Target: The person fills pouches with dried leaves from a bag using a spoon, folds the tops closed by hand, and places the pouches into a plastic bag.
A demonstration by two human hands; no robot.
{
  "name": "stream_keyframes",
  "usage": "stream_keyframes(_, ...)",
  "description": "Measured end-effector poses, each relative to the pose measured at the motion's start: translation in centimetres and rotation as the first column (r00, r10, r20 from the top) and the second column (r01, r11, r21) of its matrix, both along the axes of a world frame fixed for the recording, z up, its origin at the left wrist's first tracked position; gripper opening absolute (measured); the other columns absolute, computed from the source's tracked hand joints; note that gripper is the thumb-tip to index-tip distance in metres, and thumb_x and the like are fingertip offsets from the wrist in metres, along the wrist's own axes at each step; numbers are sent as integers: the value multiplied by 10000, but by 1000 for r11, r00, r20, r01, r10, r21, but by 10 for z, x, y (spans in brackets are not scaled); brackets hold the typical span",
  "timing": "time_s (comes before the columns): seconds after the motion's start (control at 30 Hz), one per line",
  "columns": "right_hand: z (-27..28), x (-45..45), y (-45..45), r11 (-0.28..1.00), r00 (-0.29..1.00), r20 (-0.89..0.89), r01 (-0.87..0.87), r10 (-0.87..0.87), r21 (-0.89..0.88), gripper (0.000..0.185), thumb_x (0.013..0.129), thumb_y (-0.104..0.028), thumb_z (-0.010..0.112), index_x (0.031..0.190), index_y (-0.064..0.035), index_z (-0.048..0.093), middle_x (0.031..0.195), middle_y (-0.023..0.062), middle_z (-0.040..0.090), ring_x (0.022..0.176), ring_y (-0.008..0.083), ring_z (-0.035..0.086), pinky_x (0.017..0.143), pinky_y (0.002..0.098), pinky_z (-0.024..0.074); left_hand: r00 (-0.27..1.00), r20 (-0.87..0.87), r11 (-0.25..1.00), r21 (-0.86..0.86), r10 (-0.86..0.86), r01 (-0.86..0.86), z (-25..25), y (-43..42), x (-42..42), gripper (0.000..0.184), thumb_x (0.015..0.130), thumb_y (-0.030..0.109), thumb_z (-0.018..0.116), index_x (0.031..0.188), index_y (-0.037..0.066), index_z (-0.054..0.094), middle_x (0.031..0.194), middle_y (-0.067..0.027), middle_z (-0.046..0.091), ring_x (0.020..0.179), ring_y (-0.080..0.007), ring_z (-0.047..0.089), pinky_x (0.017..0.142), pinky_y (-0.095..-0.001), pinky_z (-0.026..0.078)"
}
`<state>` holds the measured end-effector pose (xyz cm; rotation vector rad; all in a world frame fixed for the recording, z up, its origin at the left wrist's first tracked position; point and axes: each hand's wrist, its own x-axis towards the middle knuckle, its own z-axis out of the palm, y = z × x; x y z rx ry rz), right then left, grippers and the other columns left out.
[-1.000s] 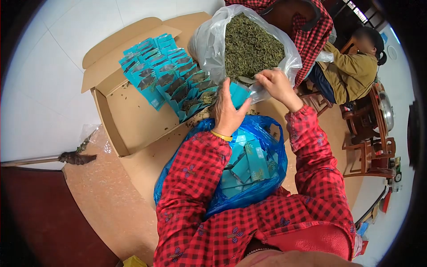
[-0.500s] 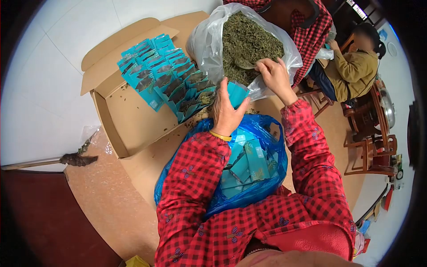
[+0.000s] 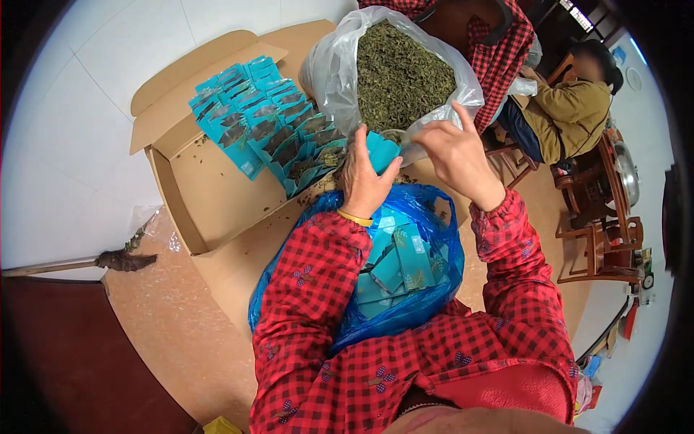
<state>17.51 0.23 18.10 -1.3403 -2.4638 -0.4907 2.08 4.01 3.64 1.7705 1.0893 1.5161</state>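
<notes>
Packet (image 3: 382,151), likely light and easily creased, suits a side-edge grip, clamped in the left hand (image 3: 366,181) while the right hand (image 3: 463,157) pinches a scoop (image 3: 394,134).

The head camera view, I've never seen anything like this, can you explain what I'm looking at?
There's no robot here: one camera, worn on a person's head, looks forward and down at their bare hands. The left hand holds a turquoise packet. The right hand pinches a small scoop, mostly hidden, near the packet's top. Beyond them is a clear bag of dried leaves. To the left, a cardboard box holds rows of open packets. Below the hands, a blue bag holds more packets. Another person sits at upper right.
</notes>
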Motion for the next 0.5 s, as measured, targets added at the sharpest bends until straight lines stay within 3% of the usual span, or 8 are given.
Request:
stream_keyframes(0.07, -3, -10, -4, 999, 995, 93, -32, 28, 38, 179, 830, -70, 660, 1004, -107, 680, 885, 40, 693, 934, 210, 665, 1131, 534, 303, 1000, 1, 1000, 1, -15, 15, 0, 1, 0, 864, 777, 232, 802, 1442, -28, 315, 1358, -281, 484, 1239, -423, 501, 1024, -457, 421)
stream_keyframes(0.17, -12, -25, -10, 985, 984, 60, -169, 167, 18, 229, 781, -51, 668, 1002, -113, 672, 881, 34, 689, 961, 195, 656, 1114, 532, 337, 999, 13, 999, -16, -43, 44, 2, 1, -3, 869, 767, 233, 807, 1440, -25, 320, 1350, -275, 491, 1231, -419, 506, 1020, -456, 425)
stream_keyframes(0.33, -2, -17, -8, 982, 982, -1, -187, 187, -12, 258, 753, -86, 649, 1007, -120, 685, 879, 29, 685, 930, 183, 657, 1108, 525, 356, 999, 11, 998, -33, -49, 49, 4, 0, -3, 854, 767, 241, 809, 1434, -16, 340, 1338, -267, 503, 1221, -412, 514, 1011, -451, 432)
stream_keyframes(0.47, 9, 1, -1, 997, 998, -60, -11, 16, 74, 188, 812, -118, 645, 991, -88, 692, 856, 54, 698, 899, 221, 669, 1020, 471, 442, 1000, -6, 1000, 1, -12, 12, 4, -1, -2, 845, 776, 261, 798, 1431, -7, 335, 1265, -262, 529, 1152, -423, 534, 966, -465, 449)
stream_keyframes(0.5, 3, 8, 7, 998, 973, -222, 59, -57, 2, 170, 833, -134, 641, 985, -77, 693, 843, 70, 699, 871, 242, 672, 978, 454, 462, 1000, -10, 1000, 17, -6, 6, 5, -1, -2, 844, 779, 269, 793, 1430, -4, 330, 1230, -260, 541, 1118, -429, 544, 945, -472, 457)
